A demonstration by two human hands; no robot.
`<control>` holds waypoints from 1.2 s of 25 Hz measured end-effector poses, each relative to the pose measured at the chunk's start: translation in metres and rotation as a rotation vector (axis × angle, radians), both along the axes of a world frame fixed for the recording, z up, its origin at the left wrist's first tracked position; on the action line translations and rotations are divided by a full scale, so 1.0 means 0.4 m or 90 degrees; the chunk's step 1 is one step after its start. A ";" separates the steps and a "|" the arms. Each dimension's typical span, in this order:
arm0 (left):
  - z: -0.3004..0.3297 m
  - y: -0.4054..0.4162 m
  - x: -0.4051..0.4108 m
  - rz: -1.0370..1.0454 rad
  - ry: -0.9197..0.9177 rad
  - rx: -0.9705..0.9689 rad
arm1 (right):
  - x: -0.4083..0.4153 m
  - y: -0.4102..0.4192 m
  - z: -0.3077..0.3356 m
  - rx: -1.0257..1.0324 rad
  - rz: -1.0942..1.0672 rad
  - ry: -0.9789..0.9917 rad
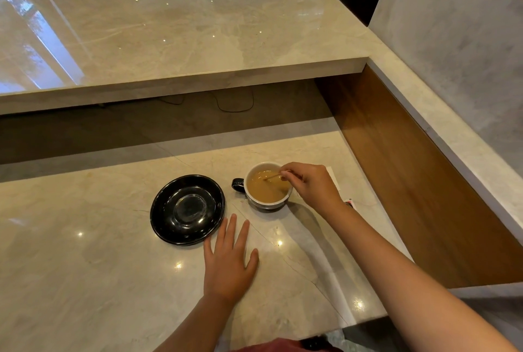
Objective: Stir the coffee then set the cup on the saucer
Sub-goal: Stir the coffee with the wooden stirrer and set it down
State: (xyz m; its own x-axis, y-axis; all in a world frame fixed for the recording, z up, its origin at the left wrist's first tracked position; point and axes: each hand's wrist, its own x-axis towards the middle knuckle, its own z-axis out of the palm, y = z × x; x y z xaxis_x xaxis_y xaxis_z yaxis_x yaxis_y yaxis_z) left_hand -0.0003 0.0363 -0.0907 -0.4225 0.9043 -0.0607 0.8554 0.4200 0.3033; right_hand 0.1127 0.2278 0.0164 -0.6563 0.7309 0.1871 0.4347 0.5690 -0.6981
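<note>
A thin stirrer [272, 175] is pinched by the right hand [312, 185]; the left hand [228, 262] lies spread. The brimful, fragile cup [267, 186] is best taken by its left-side handle [237, 184].

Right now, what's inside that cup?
The cup holds light brown coffee, with a thin stirrer dipped in, pinched by the right hand. The cup's bottom is hidden.

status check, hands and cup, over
Right hand pinching stir stick in cup. Left hand flat on counter. Saucer empty, path clear.
</note>
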 end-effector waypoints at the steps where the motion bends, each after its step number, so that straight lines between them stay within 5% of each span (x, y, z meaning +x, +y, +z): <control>1: -0.001 0.000 0.000 0.001 0.000 0.002 | 0.012 0.002 0.000 0.014 -0.003 -0.004; 6: -0.003 0.000 -0.002 0.001 0.005 0.004 | 0.081 -0.006 0.007 0.080 0.022 -0.057; 12: -0.004 -0.001 -0.003 0.002 0.006 -0.005 | 0.063 -0.034 0.006 -0.186 -0.055 0.031; 16: -0.004 0.000 0.000 0.008 -0.003 0.007 | 0.025 -0.053 -0.023 -0.247 -0.119 0.123; 30: -0.003 -0.003 -0.001 0.006 -0.006 0.015 | 0.062 -0.025 -0.002 0.209 0.019 -0.048</control>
